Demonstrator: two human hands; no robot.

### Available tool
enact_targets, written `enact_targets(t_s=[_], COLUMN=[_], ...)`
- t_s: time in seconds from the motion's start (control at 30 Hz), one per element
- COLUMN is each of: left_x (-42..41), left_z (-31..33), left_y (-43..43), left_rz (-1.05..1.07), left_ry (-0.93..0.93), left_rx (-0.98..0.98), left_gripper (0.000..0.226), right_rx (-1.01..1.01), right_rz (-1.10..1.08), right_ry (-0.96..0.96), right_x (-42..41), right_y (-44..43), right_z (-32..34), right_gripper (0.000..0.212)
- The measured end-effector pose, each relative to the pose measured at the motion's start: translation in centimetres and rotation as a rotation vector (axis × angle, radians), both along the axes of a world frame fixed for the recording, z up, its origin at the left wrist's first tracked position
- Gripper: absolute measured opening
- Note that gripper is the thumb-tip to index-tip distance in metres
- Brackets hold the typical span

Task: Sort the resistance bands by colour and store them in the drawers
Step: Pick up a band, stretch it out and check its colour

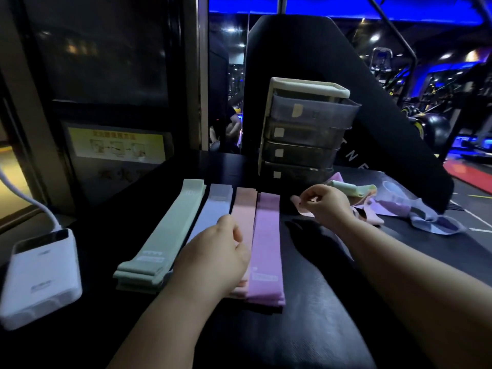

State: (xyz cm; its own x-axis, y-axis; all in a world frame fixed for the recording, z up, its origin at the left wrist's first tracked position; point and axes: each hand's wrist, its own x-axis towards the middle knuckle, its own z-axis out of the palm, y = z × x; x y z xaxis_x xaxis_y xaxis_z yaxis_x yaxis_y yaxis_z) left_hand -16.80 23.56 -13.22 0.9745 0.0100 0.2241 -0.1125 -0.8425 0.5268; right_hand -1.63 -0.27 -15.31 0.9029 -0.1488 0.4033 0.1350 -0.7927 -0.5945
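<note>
Four flat stacks of resistance bands lie side by side on the dark table (319, 328): green (159, 235), blue (213, 211), pink (243, 206) and purple (266, 249). My left hand (213, 257) is over the near part of the blue and pink stacks, fingers loosely curled, with nothing in it. My right hand (324, 203) is to the right of the purple stack and pinches the end of a pale pink band (295, 202). That band trails back into a jumbled pile of bands (399, 209). A drawer unit (300, 134) with several dark translucent drawers stands behind the stacks, all pushed in.
A white power bank (40, 275) with a white cable lies at the table's left edge. A large black padded gym frame (372, 102) rises behind the drawer unit. Gym equipment and a red floor lie beyond the table's right side.
</note>
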Motion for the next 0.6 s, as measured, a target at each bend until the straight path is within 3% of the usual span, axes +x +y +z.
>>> enact_targets(t_s=[0.17, 0.3, 0.47, 0.53, 0.6], left_x=[0.6, 1.7, 3.9, 4.8, 5.7], left_z=[1.1, 1.8, 1.3, 1.0, 0.8], left_y=[-3.1, -7.0, -13.3, -15.6, -17.3], left_rz=[-0.035, -0.091, -0.148, -0.156, -0.152], left_ry=[0.041, 0.079, 0.107, 0.134, 0.144], left_rx=[0.051, 0.103, 0.091, 0.070, 0.014], left_gripper=[0.010, 0.016, 0.037, 0.038, 0.037], right_rx=[-0.030, -0.091, -0.120, -0.118, -0.111], right_rz=[-0.071, -0.161, -0.193, -0.183, -0.160], right_ry=[0.054, 0.027, 0.217, 0.220, 0.189], right_x=[-1.6, -2.5, -2.6, -2.4, -2.1], right_y=[-4.9, -8.3, -10.0, -10.2, -10.6], right_z=[-0.1, -0.6, -2.1, -2.2, -2.3], right_gripper=[0.011, 0.029, 0.063, 0.054, 0.030])
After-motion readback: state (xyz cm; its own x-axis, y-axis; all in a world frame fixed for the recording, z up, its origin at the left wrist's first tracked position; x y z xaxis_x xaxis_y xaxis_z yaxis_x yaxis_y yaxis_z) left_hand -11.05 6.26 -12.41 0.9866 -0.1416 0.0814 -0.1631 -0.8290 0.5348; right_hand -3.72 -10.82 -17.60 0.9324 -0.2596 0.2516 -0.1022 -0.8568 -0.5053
